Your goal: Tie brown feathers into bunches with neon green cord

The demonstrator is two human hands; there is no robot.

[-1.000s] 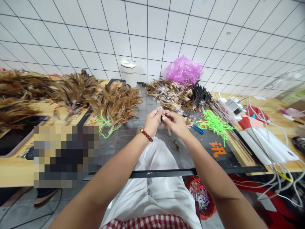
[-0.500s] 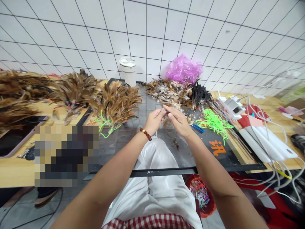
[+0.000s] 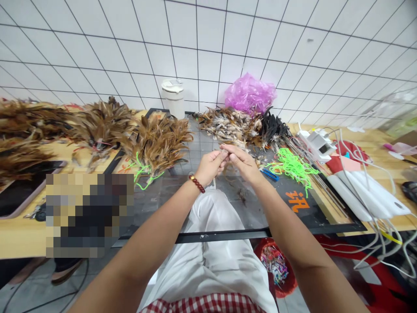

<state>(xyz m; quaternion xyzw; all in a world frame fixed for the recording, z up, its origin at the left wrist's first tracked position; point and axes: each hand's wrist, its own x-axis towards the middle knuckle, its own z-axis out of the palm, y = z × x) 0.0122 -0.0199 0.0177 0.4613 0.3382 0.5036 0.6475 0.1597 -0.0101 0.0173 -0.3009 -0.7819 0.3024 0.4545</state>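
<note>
My left hand (image 3: 210, 167), with a red-brown bead bracelet (image 3: 197, 184) at the wrist, is closed in a pinch over the middle of the dark glass tabletop (image 3: 166, 200). Against its fingertips, my right hand (image 3: 243, 161) is closed too, its long fingers stretched over the left ones. Tan wisps of a feather (image 3: 232, 171) show just below the joined fingers; the fingers hide most of it. Beyond the hands lies a heap of loose pale and brown feathers (image 3: 224, 124), with black feathers (image 3: 275, 127) at its right end. Left of them is a bundle of brown feathers (image 3: 159, 139).
Bright green strings (image 3: 291, 165) and a blue cutter (image 3: 270, 174) lie to the right. A white cup (image 3: 174, 100) and pink plastic bag (image 3: 250, 93) stand by the tiled wall. A power strip (image 3: 317, 143) with cables is farther right; a phone (image 3: 29, 187) lies left. A red bin (image 3: 286, 278) is below.
My hands stay joined in nearly the same place, with only slight finger movement. The view has shifted a little.
</note>
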